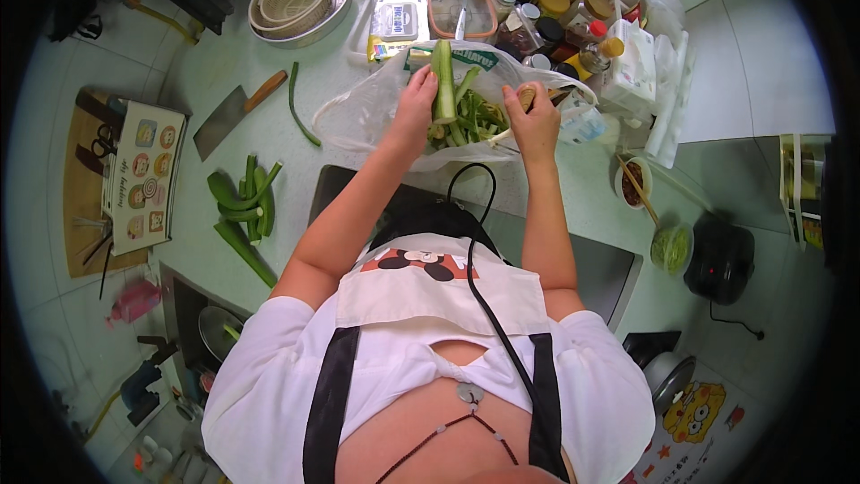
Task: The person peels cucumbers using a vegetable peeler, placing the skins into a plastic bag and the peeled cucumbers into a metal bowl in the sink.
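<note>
We see bright, even light, soft shadows, a sharp centre, and strong fisheye bending with a dark rim.

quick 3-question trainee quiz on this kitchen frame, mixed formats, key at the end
1. True or false: the left hand holds a long green stalk upright over the clear plastic bag.
2. Which lies on the counter left of the bag? A) a cleaver with a wooden handle B) a rolling pin C) a frying pan
3. Fill in: the right hand has its grip shut on a small tool with a ____ handle.

Key: 1 true. 2 A. 3 wooden; its working end is hidden, so its kind cannot be told.
</note>
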`<action>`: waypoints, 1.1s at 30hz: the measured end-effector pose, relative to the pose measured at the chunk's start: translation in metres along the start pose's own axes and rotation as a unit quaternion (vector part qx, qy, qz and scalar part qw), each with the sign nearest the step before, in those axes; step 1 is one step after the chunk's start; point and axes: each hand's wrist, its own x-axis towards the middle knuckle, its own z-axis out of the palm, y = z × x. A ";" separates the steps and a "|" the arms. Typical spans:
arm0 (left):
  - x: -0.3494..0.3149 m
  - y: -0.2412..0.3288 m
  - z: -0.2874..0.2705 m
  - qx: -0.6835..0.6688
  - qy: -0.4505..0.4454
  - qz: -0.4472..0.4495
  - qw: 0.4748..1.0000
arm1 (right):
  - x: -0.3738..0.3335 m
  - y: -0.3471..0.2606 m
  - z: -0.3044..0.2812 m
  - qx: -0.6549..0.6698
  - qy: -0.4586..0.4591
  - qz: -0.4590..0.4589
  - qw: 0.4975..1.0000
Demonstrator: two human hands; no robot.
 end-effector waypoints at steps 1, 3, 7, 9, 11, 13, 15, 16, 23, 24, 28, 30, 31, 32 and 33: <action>-0.005 -0.004 0.000 0.001 -0.003 -0.016 1.000 | 0.000 0.005 0.002 -0.024 -0.019 -0.005 1.000; -0.009 -0.016 -0.008 0.008 -0.028 -0.041 0.999 | -0.001 0.011 0.004 -0.083 -0.087 -0.005 0.993; -0.033 -0.021 -0.014 -0.007 -0.009 -0.132 0.991 | -0.004 0.020 0.004 -0.181 -0.198 0.000 0.963; -0.036 -0.028 -0.024 -0.047 -0.006 -0.150 0.988 | -0.005 0.016 0.003 -0.175 -0.183 -0.003 0.967; -0.039 -0.026 -0.025 -0.081 0.011 -0.167 0.983 | -0.004 0.006 -0.003 -0.136 -0.132 -0.001 0.982; -0.044 -0.015 -0.018 -0.110 0.040 -0.184 0.976 | -0.002 -0.004 -0.006 0.020 -0.057 0.026 0.998; -0.042 -0.015 -0.020 -0.106 0.061 -0.182 0.976 | -0.001 -0.017 -0.005 0.234 0.025 0.027 0.972; -0.041 -0.015 -0.020 -0.105 0.071 -0.181 0.975 | 0.000 -0.024 -0.006 0.302 0.029 0.051 0.952; -0.041 -0.020 -0.011 -0.145 0.079 -0.151 0.975 | -0.001 -0.048 0.022 0.476 0.025 0.121 0.871; -0.041 -0.020 -0.009 -0.151 0.071 -0.142 0.976 | -0.001 -0.049 0.025 0.482 0.016 0.113 0.869; -0.037 -0.023 -0.008 -0.161 0.036 -0.117 0.979 | 0.002 -0.046 0.044 0.488 0.002 0.093 0.868; -0.038 -0.022 -0.006 -0.157 0.034 -0.114 0.980 | 0.004 -0.046 0.048 0.481 0.008 0.091 0.872; -0.038 -0.021 -0.004 -0.156 0.033 -0.112 0.981 | 0.004 -0.046 0.050 0.486 0.011 0.097 0.869; -0.039 -0.020 -0.004 -0.155 0.032 -0.118 0.980 | 0.004 -0.046 0.053 0.491 0.014 0.103 0.865; -0.040 -0.018 -0.004 -0.154 0.030 -0.124 0.980 | 0.004 -0.047 0.055 0.496 0.016 0.109 0.861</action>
